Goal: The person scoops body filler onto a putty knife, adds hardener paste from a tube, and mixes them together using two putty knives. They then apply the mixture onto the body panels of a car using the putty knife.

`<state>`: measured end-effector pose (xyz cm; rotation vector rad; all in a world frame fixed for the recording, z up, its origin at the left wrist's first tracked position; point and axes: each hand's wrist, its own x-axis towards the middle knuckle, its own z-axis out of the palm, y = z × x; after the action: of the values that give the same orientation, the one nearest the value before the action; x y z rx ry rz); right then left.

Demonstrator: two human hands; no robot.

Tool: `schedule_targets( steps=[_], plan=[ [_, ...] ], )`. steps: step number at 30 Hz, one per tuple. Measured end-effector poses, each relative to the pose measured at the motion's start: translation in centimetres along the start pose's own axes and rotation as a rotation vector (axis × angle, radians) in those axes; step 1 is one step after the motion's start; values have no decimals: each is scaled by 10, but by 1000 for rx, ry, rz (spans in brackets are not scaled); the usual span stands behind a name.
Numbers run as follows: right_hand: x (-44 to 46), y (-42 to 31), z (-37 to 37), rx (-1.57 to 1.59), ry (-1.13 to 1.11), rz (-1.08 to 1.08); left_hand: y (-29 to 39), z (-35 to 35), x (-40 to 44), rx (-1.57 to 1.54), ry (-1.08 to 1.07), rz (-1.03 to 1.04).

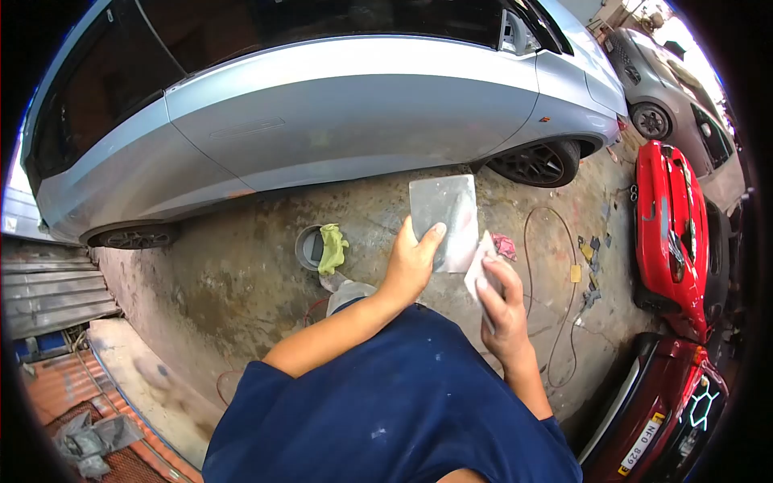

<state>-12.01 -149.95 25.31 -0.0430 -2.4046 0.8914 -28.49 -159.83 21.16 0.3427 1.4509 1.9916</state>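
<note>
My left hand (415, 262) grips the lower left edge of a flat grey rectangular plate (445, 213), its thumb lying on the face. Whitish and faint pink smears mark the plate's right part. Just right of the plate, my right hand (502, 298) is closed round a thin, pale, flat piece (477, 278), seen nearly edge-on; its exact kind is unclear. Both held things are above the floor, in front of the blue shirt. Beyond them stands a silver-blue car (362, 113) with dull grey patches on its door.
A bucket (306, 247) with a yellow-green cloth (332, 249) stands on the concrete floor, left of my left hand. A pink cloth (505, 246) and a looping hose (527, 241) lie to the right. Red car parts (672, 225) and a dark red vehicle (660, 402) are farther right.
</note>
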Motion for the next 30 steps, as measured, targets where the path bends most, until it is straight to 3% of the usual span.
schedule_targets(
  steps=[3,6,9,12,14,20,27,30],
  plan=[
    [-15,8,11,-28,32,-73,-13,16,-13,-337,26,-147],
    [-46,42,17,-48,-25,163,-27,13,-21,-364,60,-198],
    [-77,76,5,-233,-199,220,-11,16,-32,-448,33,-306],
    [-111,90,2,-210,-126,362,0,26,-36,-290,-20,-91],
    [-119,88,-8,-239,-25,410,-6,26,-32,-193,57,6],
    [-51,29,-44,-406,109,144,6,51,-30,48,39,333],
    [-43,30,-50,-414,184,85,13,77,-31,117,-122,492],
    [-57,37,-29,-381,-7,82,11,83,-25,215,-104,509]
  ],
)
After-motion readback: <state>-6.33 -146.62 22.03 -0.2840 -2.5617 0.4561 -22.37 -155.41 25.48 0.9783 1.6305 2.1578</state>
